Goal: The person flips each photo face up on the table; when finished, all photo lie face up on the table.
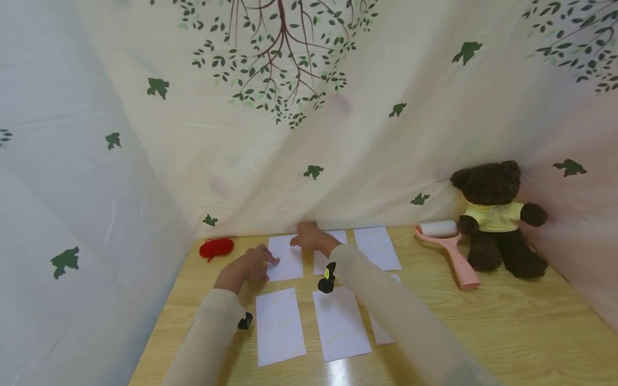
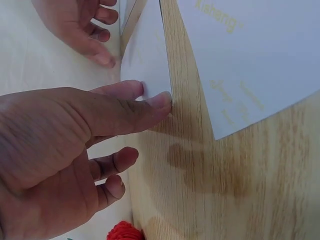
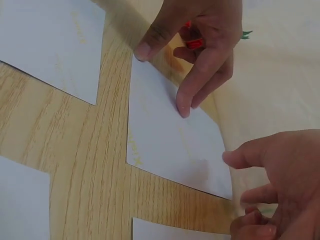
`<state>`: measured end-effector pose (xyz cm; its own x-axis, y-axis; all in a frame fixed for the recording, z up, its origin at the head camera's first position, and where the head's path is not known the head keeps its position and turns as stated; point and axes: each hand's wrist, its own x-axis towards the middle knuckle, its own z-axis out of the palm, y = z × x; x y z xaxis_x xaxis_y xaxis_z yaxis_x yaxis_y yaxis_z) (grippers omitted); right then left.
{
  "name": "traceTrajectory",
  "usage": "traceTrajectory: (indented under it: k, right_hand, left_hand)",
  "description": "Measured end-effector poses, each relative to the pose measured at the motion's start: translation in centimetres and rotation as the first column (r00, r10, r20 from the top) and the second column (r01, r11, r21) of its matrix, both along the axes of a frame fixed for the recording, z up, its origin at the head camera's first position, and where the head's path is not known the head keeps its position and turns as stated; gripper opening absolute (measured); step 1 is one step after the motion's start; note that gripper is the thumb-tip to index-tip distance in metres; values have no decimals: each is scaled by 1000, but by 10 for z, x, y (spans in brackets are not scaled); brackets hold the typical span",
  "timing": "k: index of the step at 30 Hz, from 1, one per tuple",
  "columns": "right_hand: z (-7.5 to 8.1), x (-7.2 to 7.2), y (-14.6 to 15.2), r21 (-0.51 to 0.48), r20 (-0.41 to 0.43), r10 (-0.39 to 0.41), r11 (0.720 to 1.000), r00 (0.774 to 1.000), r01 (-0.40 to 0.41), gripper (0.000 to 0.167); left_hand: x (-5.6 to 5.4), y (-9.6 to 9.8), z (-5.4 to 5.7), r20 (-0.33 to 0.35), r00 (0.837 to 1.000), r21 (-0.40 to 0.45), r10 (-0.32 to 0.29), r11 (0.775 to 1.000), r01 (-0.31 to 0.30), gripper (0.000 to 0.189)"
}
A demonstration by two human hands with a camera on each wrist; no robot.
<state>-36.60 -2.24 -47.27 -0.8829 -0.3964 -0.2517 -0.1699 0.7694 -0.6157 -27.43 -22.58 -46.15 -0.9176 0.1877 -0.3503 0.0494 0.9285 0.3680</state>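
Observation:
A white paper card (image 1: 288, 260) with faint yellow print lies at the left end of the back row. My left hand (image 1: 252, 262) touches its near-left corner with the thumb, while the index fingertip (image 3: 184, 109) rests on its face. The other left fingers are loosely bent. At the card's far edge, my right hand (image 1: 311, 237) touches it with the thumb (image 3: 232, 159); its remaining fingers curl loosely around nothing. More white cards lie in two rows, including one at the front left (image 1: 280, 327) and one at the front middle (image 1: 341, 324). My right forearm partly covers two others.
A red yarn bundle (image 1: 216, 247) lies at the back left of the wooden table (image 1: 512, 332). To the right are a pink-handled lint roller (image 1: 456, 257) and a brown teddy bear (image 1: 497, 217) in a yellow shirt. A leaf-patterned curtain (image 1: 270, 177) hangs along the back edge.

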Motion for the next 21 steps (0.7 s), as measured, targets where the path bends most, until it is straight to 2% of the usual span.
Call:
traceTrajectory:
  k: [2, 4, 9, 13, 17, 21]
  right_hand:
    - [0, 2, -1, 84, -41, 17, 996, 999, -13, 70]
    - [0, 4, -2, 160, -68, 31, 987, 997, -20, 73]
    - [0, 6, -3, 245, -97, 40, 969, 994, -15, 56]
    - [3, 4, -2, 262, -106, 49, 965, 993, -20, 50]
    - [5, 3, -4, 213, -98, 84, 975, 992, -61, 50]
    - [2, 2, -9, 163, -109, 114, 982, 988, -95, 38]
  left_hand:
    - [1, 1, -1, 2, 1000, 8, 1, 1000, -1, 50]
    - [1, 2, -2, 3, 1000, 15, -3, 1000, 3, 50]
    - [1, 4, -4, 5, 1000, 18, -9, 1000, 9, 50]
    - [-1, 4, -3, -5, 1000, 11, -20, 1000, 20, 49]
    - [0, 2, -2, -9, 999, -13, -35, 999, 35, 50]
    - [1, 0, -4, -12, 998, -6, -56, 998, 56, 46]
